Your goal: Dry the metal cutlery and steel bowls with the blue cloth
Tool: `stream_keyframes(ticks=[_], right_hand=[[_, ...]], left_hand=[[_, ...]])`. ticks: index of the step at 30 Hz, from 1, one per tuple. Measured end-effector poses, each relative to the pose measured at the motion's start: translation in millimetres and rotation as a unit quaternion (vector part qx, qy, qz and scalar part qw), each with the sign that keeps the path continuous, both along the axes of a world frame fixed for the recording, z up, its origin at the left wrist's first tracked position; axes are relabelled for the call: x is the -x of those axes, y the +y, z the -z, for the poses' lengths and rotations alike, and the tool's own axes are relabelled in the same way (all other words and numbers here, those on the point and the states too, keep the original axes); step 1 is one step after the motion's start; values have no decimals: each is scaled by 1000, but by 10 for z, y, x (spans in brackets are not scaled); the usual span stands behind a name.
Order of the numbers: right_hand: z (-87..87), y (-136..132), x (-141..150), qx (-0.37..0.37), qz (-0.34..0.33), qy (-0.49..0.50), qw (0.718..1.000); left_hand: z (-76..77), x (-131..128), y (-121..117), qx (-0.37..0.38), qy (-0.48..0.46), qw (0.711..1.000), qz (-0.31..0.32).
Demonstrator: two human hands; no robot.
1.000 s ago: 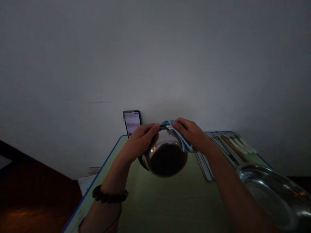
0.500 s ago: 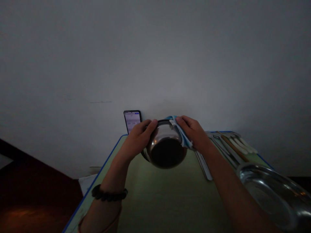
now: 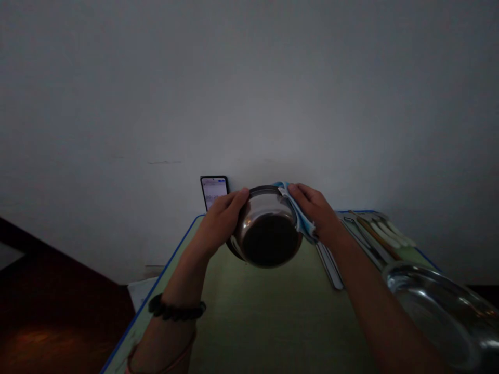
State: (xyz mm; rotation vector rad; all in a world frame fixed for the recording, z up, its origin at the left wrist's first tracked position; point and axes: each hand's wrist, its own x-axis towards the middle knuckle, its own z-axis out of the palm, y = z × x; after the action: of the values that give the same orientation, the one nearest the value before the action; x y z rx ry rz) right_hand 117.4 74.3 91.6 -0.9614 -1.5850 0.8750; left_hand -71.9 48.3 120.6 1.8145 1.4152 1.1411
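Note:
I hold a round steel bowl (image 3: pixel 268 228) tilted in the air above a green table (image 3: pixel 265 322), its dark underside facing me. My left hand (image 3: pixel 220 221) grips the bowl's left rim, fingers curled over the edge. My right hand (image 3: pixel 317 210) presses a blue and white cloth (image 3: pixel 302 221) against the bowl's right side and rim. A dark bead bracelet (image 3: pixel 175 310) circles my left wrist.
A phone (image 3: pixel 213 189) with a lit screen leans against the grey wall behind the bowl. Several utensils (image 3: pixel 374 234) lie in a row at the table's far right. A large steel bowl (image 3: pixel 440 311) sits near my right forearm. Dark floor lies to the left.
The bowl and both hands have risen slightly and shifted a little away from me. My right hand with the cloth has slid round the rim towards the right side.

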Motion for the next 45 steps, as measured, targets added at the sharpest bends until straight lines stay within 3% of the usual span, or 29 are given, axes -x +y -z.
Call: stream_keyframes(ticks=[14,20,26,29,36,45], right_hand=[[-61,-27,58,-41,-15,-85,995],[2,1,43,-8,24,13,1000],[39,33,-6,31,23,111,993],[22,22,0,37,5,84,996],[-27,-21,41,4,-20,-43,999],[-69,-48,70,-27,-39,-92,995]], left_hand=[[-18,-28,6,9,61,997,42],[6,-1,15,-18,3,1000,-20],[5,19,10,5,-20,999,-46],[-7,11,3,5,-12,999,-49],[-9,5,1,20,19,1000,13],[-44,-40,-30,31,55,996,59]])
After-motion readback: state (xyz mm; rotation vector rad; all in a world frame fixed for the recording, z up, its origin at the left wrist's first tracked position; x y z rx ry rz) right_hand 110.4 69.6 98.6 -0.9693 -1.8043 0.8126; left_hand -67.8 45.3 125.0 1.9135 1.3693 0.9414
